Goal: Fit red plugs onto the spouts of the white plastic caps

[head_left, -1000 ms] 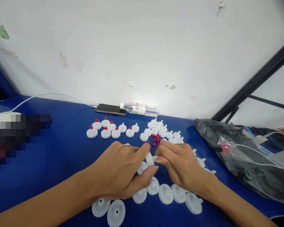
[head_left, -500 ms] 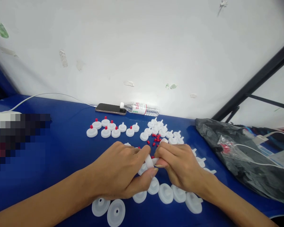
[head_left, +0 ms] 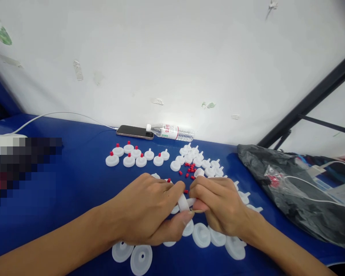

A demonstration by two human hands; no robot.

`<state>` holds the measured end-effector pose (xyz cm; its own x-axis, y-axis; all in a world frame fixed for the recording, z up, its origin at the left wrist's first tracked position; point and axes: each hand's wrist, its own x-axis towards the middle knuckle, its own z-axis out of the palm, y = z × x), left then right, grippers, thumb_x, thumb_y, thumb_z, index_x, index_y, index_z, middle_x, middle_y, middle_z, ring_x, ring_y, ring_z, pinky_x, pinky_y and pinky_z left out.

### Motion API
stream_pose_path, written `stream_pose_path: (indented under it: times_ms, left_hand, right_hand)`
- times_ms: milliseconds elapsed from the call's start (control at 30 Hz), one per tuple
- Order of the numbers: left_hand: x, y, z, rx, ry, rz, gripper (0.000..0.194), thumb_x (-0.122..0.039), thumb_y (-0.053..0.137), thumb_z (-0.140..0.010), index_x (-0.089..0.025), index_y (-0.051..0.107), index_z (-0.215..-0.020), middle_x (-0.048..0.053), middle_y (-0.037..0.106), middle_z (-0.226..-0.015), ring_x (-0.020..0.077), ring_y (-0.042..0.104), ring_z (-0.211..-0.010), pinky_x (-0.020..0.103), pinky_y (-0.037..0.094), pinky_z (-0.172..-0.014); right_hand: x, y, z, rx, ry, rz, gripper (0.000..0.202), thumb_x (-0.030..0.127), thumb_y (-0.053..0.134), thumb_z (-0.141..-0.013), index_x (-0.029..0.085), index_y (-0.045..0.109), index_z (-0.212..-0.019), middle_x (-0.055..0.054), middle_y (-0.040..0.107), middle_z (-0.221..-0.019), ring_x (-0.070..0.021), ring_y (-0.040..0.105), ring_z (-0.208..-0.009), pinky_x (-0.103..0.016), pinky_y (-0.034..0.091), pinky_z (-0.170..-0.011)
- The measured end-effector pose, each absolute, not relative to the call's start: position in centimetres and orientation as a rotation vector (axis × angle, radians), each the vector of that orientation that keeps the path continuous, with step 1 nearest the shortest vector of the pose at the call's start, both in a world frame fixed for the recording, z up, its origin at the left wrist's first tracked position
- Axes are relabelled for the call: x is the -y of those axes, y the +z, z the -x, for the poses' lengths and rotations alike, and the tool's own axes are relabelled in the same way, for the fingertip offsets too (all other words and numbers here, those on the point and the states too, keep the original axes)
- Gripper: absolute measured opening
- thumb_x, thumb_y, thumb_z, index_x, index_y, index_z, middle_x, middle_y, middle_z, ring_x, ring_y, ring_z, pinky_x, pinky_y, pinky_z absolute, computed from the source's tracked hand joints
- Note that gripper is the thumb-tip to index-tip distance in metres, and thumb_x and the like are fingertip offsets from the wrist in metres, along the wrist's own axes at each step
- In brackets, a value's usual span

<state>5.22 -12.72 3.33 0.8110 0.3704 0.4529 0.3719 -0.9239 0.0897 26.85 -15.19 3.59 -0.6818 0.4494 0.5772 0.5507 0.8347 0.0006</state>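
My left hand (head_left: 151,209) is closed round a white plastic cap (head_left: 183,203), its rim showing between thumb and forefinger. At the cap's spout side, my right hand (head_left: 220,203) pinches with thumb and fingers, which cover most of the spout. Whether a red piece sits in that pinch is hidden. Loose red tips (head_left: 191,168) lie just beyond the hands. Nearer me rest several white caps (head_left: 201,235), and two flat white caps with a centre hole (head_left: 141,260) lie by my left wrist. Farther back, white caps with red tips (head_left: 129,160) stand upright.
Along the wall lie a phone (head_left: 134,132) with a white cable (head_left: 66,113) and a clear plastic bottle (head_left: 172,132) on its side. Bare-spouted white caps (head_left: 189,153) cluster back right. A black plastic bag (head_left: 276,203) covers the right side of the blue table (head_left: 80,161).
Both hands have lowered slightly, and the white cap has tilted a little between them. My right hand has shifted a bit to the right. The things on the table stay put.
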Motion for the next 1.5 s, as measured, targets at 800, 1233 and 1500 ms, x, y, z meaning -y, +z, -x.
stream_pose_path:
  times_ms: [800,1233,1500]
  left_hand:
    - [12.79,3.4,-5.23,0.599,-0.751,3.029,0.03,-0.037,0.028,-0.098,-0.022,0.046,-0.079,-0.002,0.054,-0.058,0.0163,0.049,-0.046,0.03,0.031,-0.044]
    - [12.9,3.1,-5.26,0.655,-0.929,2.899,0.025,-0.042,0.044,-0.094,-0.019,0.049,-0.102,-0.004,0.061,-0.06,0.0172,0.058,-0.045,0.029,0.031,-0.041]
    - [12.66,3.41,-5.65,0.596,-1.02,2.688,0.025,-0.033,0.047,-0.098,-0.015,0.047,-0.116,-0.009,0.061,-0.058,0.0121,0.057,-0.04,0.026,0.036,-0.038]
  right_hand:
    - [15.25,3.75,-26.89,2.432,-0.28,0.711,0.05,0.035,0.022,-0.11,0.017,0.053,-0.075,0.0,0.046,-0.065,-0.0119,0.031,-0.053,-0.027,0.027,-0.049]
    - [15.41,4.11,-26.95,2.366,-0.357,0.819,0.046,0.036,0.027,-0.109,0.016,0.053,-0.076,0.0,0.051,-0.068,-0.0098,0.037,-0.053,-0.026,0.027,-0.051]
    - [15.4,4.34,-27.14,2.32,-0.358,0.852,0.045,0.036,0.026,-0.109,0.016,0.052,-0.077,0.0,0.05,-0.067,-0.0092,0.038,-0.052,-0.026,0.028,-0.05]
